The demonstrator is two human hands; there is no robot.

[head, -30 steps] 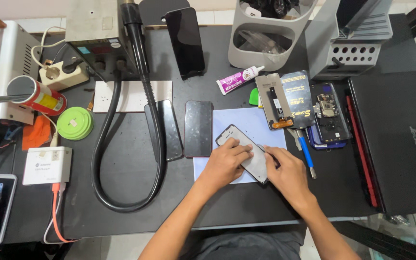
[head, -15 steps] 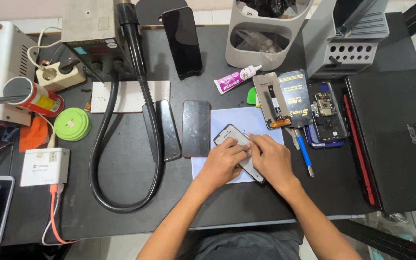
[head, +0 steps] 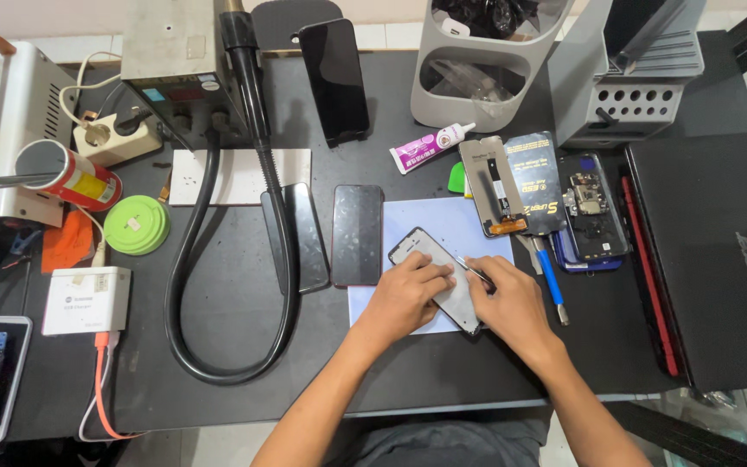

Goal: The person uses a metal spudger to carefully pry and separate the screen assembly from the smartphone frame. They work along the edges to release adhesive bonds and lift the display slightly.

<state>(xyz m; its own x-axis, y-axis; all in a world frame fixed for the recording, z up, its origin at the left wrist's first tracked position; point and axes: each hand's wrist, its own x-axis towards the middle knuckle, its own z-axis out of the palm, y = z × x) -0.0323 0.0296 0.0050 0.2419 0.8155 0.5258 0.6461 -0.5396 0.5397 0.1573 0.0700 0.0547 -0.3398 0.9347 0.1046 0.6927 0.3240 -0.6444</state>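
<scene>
- Black tabletop [head: 218,346] carries your repair clutter, and near its front edge lies a pale blue mat [head: 443,229].
- Your left hand [head: 404,298] presses curled fingers flat on the phone frame [head: 430,259] lying on that mat.
- Your right hand [head: 512,303] has slid inward since a second ago, now pinching thin tweezers [head: 475,270] at the frame's edge, so work there looks underway.
- Farther back, a dark phone [head: 357,233] lies just left of the mat.

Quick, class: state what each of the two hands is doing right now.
Left hand: fingers curled, pressing down on the phone panel.
Right hand: closed on a thin metal tool, its tip at the panel.
</scene>
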